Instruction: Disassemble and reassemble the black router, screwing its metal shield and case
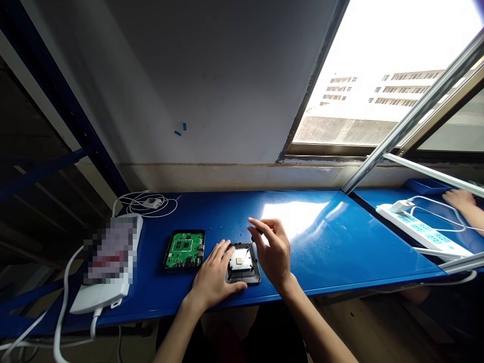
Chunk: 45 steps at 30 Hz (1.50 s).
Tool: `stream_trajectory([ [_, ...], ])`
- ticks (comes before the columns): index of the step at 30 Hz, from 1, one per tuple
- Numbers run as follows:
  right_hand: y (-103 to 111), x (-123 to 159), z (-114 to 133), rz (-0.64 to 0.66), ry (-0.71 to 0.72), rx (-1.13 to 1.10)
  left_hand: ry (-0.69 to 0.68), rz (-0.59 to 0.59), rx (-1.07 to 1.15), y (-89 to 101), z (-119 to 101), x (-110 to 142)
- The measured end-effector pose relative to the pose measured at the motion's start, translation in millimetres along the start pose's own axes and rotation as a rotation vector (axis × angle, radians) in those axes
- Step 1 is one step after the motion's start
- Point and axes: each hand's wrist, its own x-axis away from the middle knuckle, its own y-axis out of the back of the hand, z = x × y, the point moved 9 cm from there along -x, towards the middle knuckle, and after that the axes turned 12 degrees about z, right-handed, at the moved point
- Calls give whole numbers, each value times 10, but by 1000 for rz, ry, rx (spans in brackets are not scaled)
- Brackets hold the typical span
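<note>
The black cover [252, 278] lies flat on the blue table [321, 267], near its front edge and right of the board [185, 249]. The left hand [214, 276] is spread over the cover's left side, thumb along the near edge. The right hand [275, 252] pinches a slim driver [250, 246], tip down at the pale plate [245, 256]. The cover looks light, stiff and perhaps slippery on the glossy top — best held by its rim, off the tan pad [239, 261].
</note>
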Motion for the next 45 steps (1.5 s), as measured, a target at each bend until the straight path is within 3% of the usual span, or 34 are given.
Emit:
stream_trajectory([
  [12, 46, -19, 9, 6, 1, 12, 9, 15, 1, -1, -1, -1],
  [22, -66, 26, -63, 82, -36, 0, 26, 33, 1, 11, -9, -3],
  [30, 167, 61, -173, -110, -28, -91, 33, 61, 0, 24, -19, 4],
  [33, 69, 113, -378, -116, -126, -203, 42, 73, -13, 24, -29, 5],
  [39, -356, 314, -909, -115, -417, -630, 48, 76, -39, 79, -110, -4],
  [45, -526, 329, -978, -113, -454, -754, 92, 143, -31, 100, -117, -79],
])
